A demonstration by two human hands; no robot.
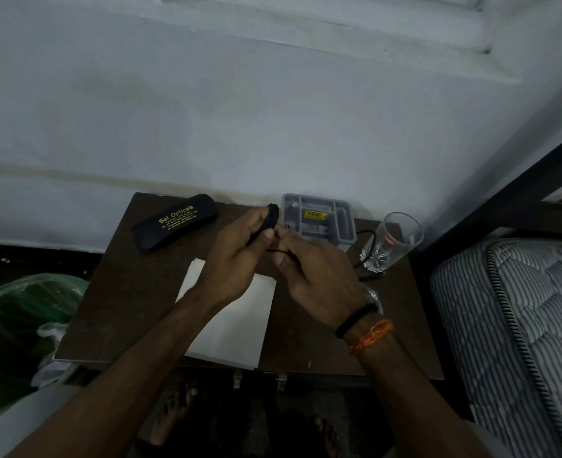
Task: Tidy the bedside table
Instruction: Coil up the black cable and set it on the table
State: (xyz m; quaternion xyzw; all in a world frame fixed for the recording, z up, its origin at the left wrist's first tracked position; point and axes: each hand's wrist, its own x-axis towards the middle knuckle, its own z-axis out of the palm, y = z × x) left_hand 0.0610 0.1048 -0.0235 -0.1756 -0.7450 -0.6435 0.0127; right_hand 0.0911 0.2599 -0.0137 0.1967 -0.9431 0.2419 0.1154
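Head view: thin black coiled cable [272,215]

Table [114,309]: case [173,222], paper [236,328], glass [393,241].

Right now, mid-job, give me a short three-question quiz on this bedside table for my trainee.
1. True or false: the drinking glass stands left of the grey organiser.
2. What is the left hand gripping? A) coiled black cable B) spectacle case C) white paper
3. Fill in: the right hand pinches the loose ____ end of the black cable.

Key
1. False; the glass stands to its right, near the mattress.
2. A
3. cable; the free run trails toward the glass.
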